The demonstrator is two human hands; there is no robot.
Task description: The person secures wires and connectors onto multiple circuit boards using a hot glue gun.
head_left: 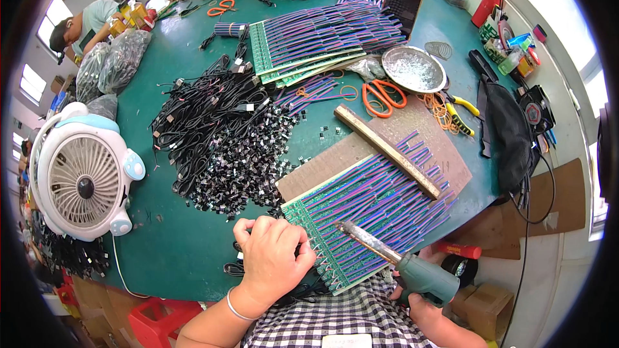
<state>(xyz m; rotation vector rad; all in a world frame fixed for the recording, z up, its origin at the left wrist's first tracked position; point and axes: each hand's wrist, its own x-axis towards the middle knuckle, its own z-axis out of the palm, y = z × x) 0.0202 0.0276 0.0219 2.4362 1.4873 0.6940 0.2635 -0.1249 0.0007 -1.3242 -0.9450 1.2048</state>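
Note:
Just below the middle of the head view, my left hand (274,254) is closed, fingers curled and pressed together, at the left edge of a green circuit board panel (327,278). What its fingers hold is hidden. My right hand (422,312) grips a green soldering gun (427,278), whose metal barrel points up and left over the panel. Rows of blue and purple wires (361,203) run across the panel to the upper right. A wooden bar (387,150) lies across those wires, on a brown board (316,171).
Left of the panel lie a heap of small black connectors (235,177) and black cables (206,106). Farther back are stacked wired panels (309,35), orange scissors (383,98), a metal bowl (414,69) and yellow-handled pliers (461,115). A fan (84,180) stands at left; a person (93,22) sits beyond.

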